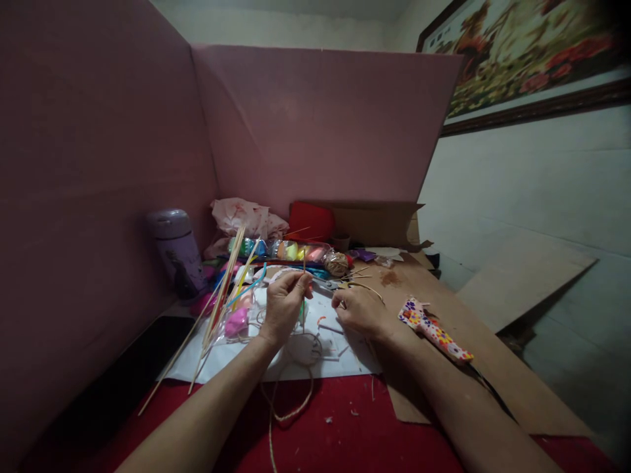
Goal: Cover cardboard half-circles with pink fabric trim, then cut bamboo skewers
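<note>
My left hand pinches a thin wooden stick between thumb and fingers, holding it upright over the white sheet. To its right is my right hand, fingers curled in; whatever they hold, if anything, is hidden. Just beyond those fingers lies a cutting tool with grey jaws and a curved yellowish handle. A loop of twine trails from the sheet onto the red cloth. Small white strips lie between and below my hands.
Left stand a bundle of wooden sticks, a pink clay pack and a purple bottle. Behind are coloured clay packs and a twine ball. A flower-patterned glue gun lies on the cardboard at right.
</note>
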Motion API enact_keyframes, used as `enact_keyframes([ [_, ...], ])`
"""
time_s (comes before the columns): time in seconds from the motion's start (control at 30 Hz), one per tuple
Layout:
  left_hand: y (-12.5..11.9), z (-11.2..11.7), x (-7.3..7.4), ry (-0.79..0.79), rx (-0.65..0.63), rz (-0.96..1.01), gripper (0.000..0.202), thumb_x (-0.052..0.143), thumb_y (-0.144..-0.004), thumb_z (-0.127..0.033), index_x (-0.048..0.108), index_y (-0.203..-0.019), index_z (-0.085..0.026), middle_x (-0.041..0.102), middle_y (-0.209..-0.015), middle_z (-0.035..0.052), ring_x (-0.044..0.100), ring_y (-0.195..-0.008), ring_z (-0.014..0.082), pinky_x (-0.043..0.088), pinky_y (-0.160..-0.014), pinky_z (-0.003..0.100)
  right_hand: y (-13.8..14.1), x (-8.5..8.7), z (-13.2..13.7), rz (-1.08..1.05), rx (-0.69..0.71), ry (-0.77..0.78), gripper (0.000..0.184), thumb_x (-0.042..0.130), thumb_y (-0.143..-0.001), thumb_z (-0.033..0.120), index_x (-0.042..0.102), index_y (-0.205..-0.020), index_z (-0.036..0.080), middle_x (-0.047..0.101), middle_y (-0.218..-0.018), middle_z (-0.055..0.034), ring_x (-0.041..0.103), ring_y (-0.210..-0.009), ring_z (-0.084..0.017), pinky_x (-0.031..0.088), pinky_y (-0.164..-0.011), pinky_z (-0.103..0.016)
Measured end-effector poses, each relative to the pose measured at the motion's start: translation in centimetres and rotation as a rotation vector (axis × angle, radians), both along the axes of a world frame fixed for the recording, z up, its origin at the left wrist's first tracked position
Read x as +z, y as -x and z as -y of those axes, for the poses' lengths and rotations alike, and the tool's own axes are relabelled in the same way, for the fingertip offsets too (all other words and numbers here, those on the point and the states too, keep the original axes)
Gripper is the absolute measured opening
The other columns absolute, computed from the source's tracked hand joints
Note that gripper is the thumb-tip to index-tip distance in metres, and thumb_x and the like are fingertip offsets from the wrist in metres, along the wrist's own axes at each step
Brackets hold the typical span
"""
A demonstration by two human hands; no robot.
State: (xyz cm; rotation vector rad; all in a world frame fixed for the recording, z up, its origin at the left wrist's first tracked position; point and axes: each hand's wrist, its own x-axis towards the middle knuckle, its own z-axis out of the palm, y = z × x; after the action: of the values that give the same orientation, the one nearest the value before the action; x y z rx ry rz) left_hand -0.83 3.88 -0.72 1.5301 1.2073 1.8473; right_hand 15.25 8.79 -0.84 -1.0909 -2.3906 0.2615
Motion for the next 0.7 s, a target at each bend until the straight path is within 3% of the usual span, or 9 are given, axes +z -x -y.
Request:
enact_keyframes([
  [0.07,-0.2,0.3,0.2,0.018,-0.063,0.003,0.027,0.057,-0.08,-0.036,0.061,-0.062,-0.015,0.053,-0.053,-0.0021,0.042,-0.043,0.0068,0.032,-0.043,0.021,0.2,0.3,0.4,-0.129,0.068,0.011,0.017,0.055,-0.077,0.023,0.07,-0.071,0.018,0.066,-0.065,-0.0044,0.056,-0.061,-0.016,0.036,-0.057,-0.025],
  [0.13,-0.5,0.5,0.3,0.024,-0.127,0.0,0.025,0.057,-0.079,-0.035,0.062,-0.065,-0.016,0.052,-0.053,-0.0024,0.043,-0.043,0.0071,0.032,-0.042,0.021,0.7,0.4,0.8,-0.3,0.225,0.109,0.026,0.05,-0.083,0.032,0.069,-0.072,0.017,0.064,-0.065,-0.0025,0.055,-0.061,-0.014,0.037,-0.056,-0.023],
  [0.2,-0.7,0.5,0.3,0.003,-0.152,-0.028,0.023,0.059,-0.077,-0.034,0.063,-0.065,-0.016,0.052,-0.054,-0.002,0.045,-0.046,0.0083,0.033,-0.044,0.022,1.2,0.1,1.1,-0.419,0.349,0.244,0.028,0.049,-0.084,0.032,0.067,-0.071,0.016,0.062,-0.062,-0.0012,0.054,-0.058,-0.013,0.038,-0.054,-0.022],
  [0.3,-0.4,0.0,0.1,-0.023,-0.095,-0.129,0.025,0.059,-0.077,-0.037,0.065,-0.065,-0.016,0.053,-0.056,-0.0008,0.046,-0.05,0.0099,0.037,-0.049,0.023,1.7,-0.7,1.2,-0.478,0.343,0.328,0.023,0.05,-0.083,0.026,0.063,-0.068,0.015,0.058,-0.056,0.0006,0.05,-0.051,-0.011,0.038,-0.051,-0.021],
  [0.37,0.6,-0.4,0.2,0.014,0.031,-0.228,0.03,0.052,-0.081,-0.039,0.067,-0.07,-0.016,0.058,-0.059,0.0007,0.048,-0.051,0.0108,0.038,-0.051,0.023,1.8,-1.1,1.1,-0.485,0.304,0.309,0.019,0.052,-0.081,0.023,0.061,-0.067,0.015,0.057,-0.055,0.0009,0.049,-0.051,-0.011,0.037,-0.051,-0.021],
  [0.47,3.3,-0.8,0.8,0.142,0.493,-0.523,0.024,0.049,-0.083,-0.031,0.069,-0.081,-0.018,0.067,-0.074,0.0055,0.059,-0.07,0.0171,0.042,-0.062,0.026,1.9,-1.3,1.2,-0.522,0.243,0.264,0.02,0.054,-0.081,0.026,0.059,-0.065,0.016,0.056,-0.055,0.0011,0.047,-0.051,-0.01,0.035,-0.049,-0.021],
  [0.53,5.3,-0.8,1.3,0.37,0.737,-0.81,0.023,0.047,-0.082,-0.024,0.069,-0.086,-0.02,0.068,-0.087,0.0091,0.062,-0.079,0.0222,0.042,-0.064,0.028,2.0,-1.3,1.2,-0.553,0.2,0.248,0.021,0.053,-0.082,0.028,0.058,-0.064,0.016,0.054,-0.054,0.0018,0.045,-0.049,-0.01,0.032,-0.046,-0.02],
  [0.6,7.0,-0.8,1.7,0.603,0.875,-1.022,0.026,0.044,-0.081,-0.018,0.068,-0.092,-0.019,0.066,-0.097,0.0131,0.064,-0.08,0.0259,0.043,-0.061,0.031,2.1,-1.4,1.2,-0.569,0.173,0.239,0.021,0.054,-0.082,0.028,0.058,-0.064,0.017,0.052,-0.052,0.0023,0.043,-0.047,-0.009,0.031,-0.045,-0.02],
  [0.7,8.6,-0.8,1.8,0.709,0.923,-1.048,0.027,0.046,-0.077,-0.013,0.068,-0.092,-0.009,0.066,-0.091,0.0218,0.065,-0.078,0.032,0.044,-0.057,0.034,2.1,-1.7,1.2,-0.563,0.164,0.235,0.021,0.054,-0.082,0.03,0.059,-0.065,0.017,0.053,-0.051,0.0025,0.042,-0.045,-0.009,0.03,-0.043,-0.02],
])
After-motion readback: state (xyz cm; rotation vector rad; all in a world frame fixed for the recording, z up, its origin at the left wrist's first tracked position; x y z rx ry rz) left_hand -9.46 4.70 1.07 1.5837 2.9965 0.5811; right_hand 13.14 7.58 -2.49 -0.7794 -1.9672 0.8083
